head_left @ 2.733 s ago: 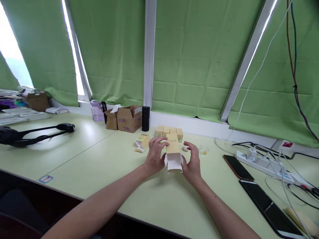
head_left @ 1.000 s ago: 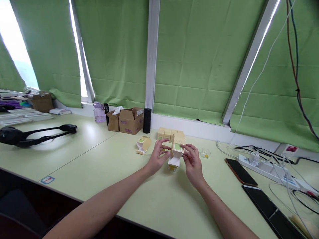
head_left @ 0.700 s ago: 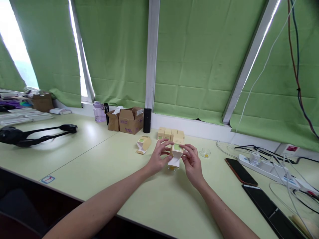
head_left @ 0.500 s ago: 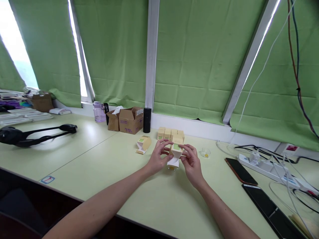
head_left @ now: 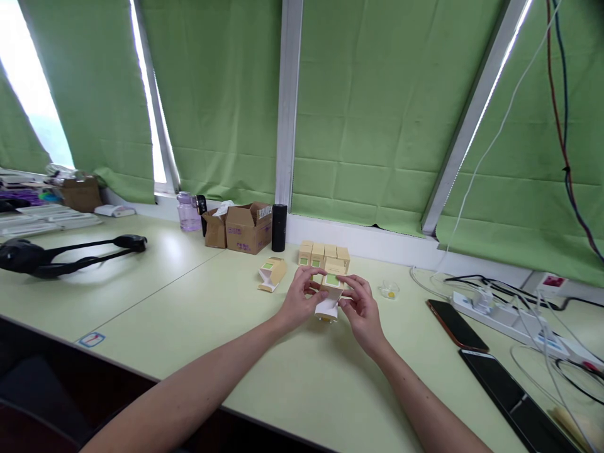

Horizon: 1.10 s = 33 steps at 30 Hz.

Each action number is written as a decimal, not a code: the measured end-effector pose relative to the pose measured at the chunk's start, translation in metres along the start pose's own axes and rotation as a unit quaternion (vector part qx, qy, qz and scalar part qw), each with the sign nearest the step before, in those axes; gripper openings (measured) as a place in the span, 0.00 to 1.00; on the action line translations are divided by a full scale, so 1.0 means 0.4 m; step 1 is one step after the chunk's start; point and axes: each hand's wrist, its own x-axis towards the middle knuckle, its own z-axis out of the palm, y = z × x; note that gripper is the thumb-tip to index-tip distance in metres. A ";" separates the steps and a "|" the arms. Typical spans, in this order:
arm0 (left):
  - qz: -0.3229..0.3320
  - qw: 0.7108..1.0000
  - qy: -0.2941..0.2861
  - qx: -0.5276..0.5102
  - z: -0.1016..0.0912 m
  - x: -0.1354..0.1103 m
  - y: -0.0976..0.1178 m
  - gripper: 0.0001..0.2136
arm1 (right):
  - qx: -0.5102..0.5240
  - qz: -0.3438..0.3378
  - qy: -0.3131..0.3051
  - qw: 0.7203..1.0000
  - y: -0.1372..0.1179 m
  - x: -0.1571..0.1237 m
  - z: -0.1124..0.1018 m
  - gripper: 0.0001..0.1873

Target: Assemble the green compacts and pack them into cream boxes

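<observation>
Between my two hands is a small yellow paper box (head_left: 333,283) with a green label, its white flap (head_left: 326,308) hanging open toward me. My left hand (head_left: 302,294) grips the box's left side with fingers and thumb. On the opposite side my right hand (head_left: 362,309) pinches it. Something small and yellowish, partly clear, shows under the flap; I cannot make out what it is. Left of my hands lies another yellow box (head_left: 272,274) on its side with its end open. Just behind stand several closed yellow boxes (head_left: 317,253) in a row.
A small clear dish (head_left: 389,290) with something yellow in it sits to the right. Farther right lie a phone (head_left: 455,324), a dark tablet-like device (head_left: 512,393) and a power strip (head_left: 500,318) with cables. Cardboard boxes (head_left: 248,231) and a black cylinder (head_left: 279,228) stand at the back.
The held box has shifted very slightly to the left, and its flap with it. Both hands keep their hold on it.
</observation>
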 end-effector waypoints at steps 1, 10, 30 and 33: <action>-0.001 1.000 -0.001 -0.001 0.000 0.000 0.000 0.17 | 0.001 0.001 -0.001 1.000 0.000 0.000 0.000 0.20; 0.004 1.000 -0.005 0.004 0.003 -0.001 -0.005 0.16 | 0.013 0.008 0.007 1.000 -0.001 0.003 0.003 0.19; -0.005 0.999 -0.008 0.044 0.008 -0.009 -0.009 0.16 | -0.004 0.005 0.033 0.999 0.010 0.005 0.014 0.15; -0.003 0.999 -0.007 0.046 0.010 -0.010 -0.009 0.16 | -0.010 0.006 0.034 0.999 0.012 0.005 0.013 0.15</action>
